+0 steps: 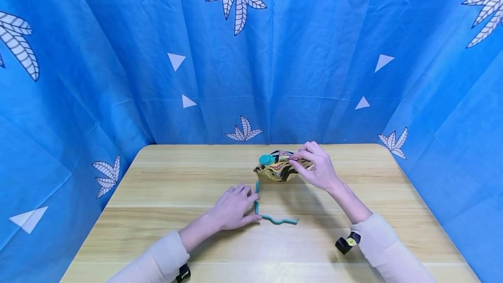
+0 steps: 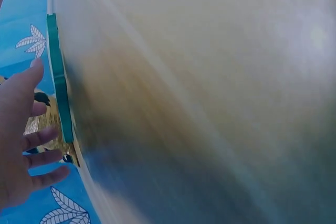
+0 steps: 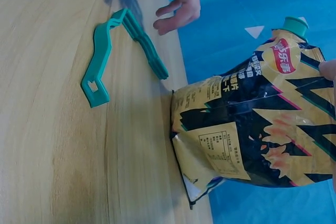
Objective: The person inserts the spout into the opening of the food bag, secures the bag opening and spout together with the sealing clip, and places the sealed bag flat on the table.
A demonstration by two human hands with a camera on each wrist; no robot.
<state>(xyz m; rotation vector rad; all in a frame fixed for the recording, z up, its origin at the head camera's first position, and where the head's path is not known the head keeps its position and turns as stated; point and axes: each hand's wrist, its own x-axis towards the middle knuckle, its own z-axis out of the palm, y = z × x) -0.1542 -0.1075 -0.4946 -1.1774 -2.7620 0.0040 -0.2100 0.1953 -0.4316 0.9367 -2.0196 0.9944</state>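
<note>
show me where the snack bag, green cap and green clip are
Snack bag [image 3: 256, 121]: right wrist view, middle of printed side.
Green cap [image 1: 267, 159]: head view, its top.
Green clip [image 3: 103, 51]: right wrist view, arm with the hole.

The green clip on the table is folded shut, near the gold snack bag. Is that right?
The right wrist view shows the green clip open, not folded shut: its halves spread at an angle on the table, near the gold snack bag.

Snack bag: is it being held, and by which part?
The right hand holds the bag by its upper end, near the green cap. The left hand isn't holding it.
</note>
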